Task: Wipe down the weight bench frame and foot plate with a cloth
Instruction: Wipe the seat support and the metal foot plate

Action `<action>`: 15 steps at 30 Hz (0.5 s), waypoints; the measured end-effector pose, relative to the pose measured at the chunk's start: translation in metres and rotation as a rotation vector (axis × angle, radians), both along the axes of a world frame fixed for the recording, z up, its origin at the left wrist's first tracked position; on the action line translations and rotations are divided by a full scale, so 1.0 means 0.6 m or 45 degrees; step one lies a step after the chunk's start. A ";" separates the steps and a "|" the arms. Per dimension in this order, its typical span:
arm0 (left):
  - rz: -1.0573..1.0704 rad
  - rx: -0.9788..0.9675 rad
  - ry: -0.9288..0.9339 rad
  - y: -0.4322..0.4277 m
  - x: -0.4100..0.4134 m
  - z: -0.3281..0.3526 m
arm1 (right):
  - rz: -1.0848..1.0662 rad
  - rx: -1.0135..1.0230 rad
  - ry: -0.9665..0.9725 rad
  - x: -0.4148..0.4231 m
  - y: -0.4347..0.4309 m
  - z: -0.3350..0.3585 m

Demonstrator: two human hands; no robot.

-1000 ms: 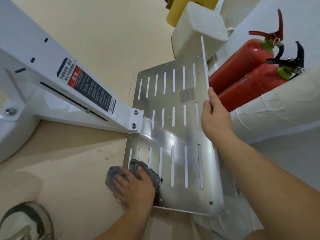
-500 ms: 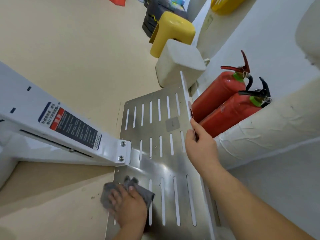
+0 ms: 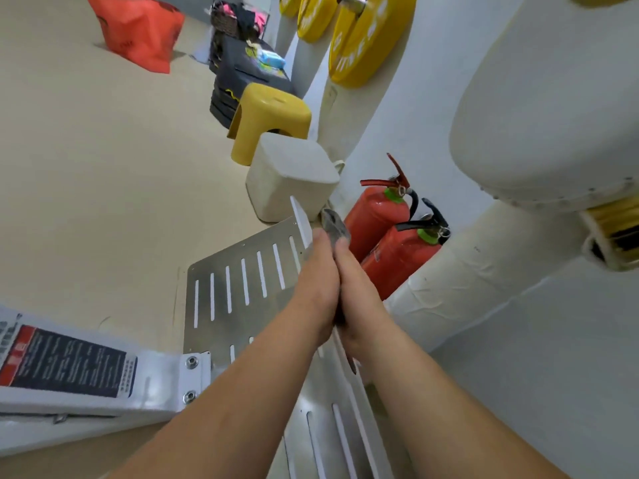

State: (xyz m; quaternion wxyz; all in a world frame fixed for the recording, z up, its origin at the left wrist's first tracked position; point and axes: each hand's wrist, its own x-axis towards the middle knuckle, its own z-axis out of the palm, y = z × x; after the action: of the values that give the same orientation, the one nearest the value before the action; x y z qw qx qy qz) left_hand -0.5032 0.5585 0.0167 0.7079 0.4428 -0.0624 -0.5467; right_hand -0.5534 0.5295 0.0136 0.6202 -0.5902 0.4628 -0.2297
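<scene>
Frame [image 3: 86, 399]: white beam at the lower left, with a warning label on its side.
Foot plate [image 3: 238, 295]: slotted metal, bolted to the beam, just beside two fire extinguishers [image 3: 377, 219].
Left hand [image 3: 318, 288]: grip clenched on the cloth [image 3: 333, 226] at the plate's raised right edge.
Right hand [image 3: 359, 299]: pressed against the left hand, touching the cloth. I cannot tell its grip.
Cloth: grey, poking above the fingertips.

The beige floor [image 3: 103, 188] carried the slotted metal foot plate [image 3: 238, 288] near six o'clock. From the plate, a white block [image 3: 290, 174] stood at twelve, a yellow stool [image 3: 269, 115] just beyond it, an orange bag [image 3: 138, 29] far off at eleven, and two red fire extinguishers [image 3: 377, 216] at two.
</scene>
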 end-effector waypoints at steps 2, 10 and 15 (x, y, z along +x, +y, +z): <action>-0.122 -0.096 0.001 -0.007 0.001 0.020 | -0.183 -0.078 -0.028 -0.007 -0.024 0.004; 0.193 0.305 -1.021 -0.049 0.095 -0.069 | -0.188 -0.696 0.466 -0.025 -0.054 -0.020; -0.055 0.227 -1.101 -0.039 0.114 -0.191 | 0.252 -0.542 0.540 0.038 -0.059 -0.107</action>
State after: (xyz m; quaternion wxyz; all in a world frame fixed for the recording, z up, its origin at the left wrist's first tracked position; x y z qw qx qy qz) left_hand -0.4349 0.5349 -0.0977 0.5640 0.6888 -0.3146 -0.3293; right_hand -0.5306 0.4938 -0.0506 0.3917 -0.7837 0.4637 -0.1319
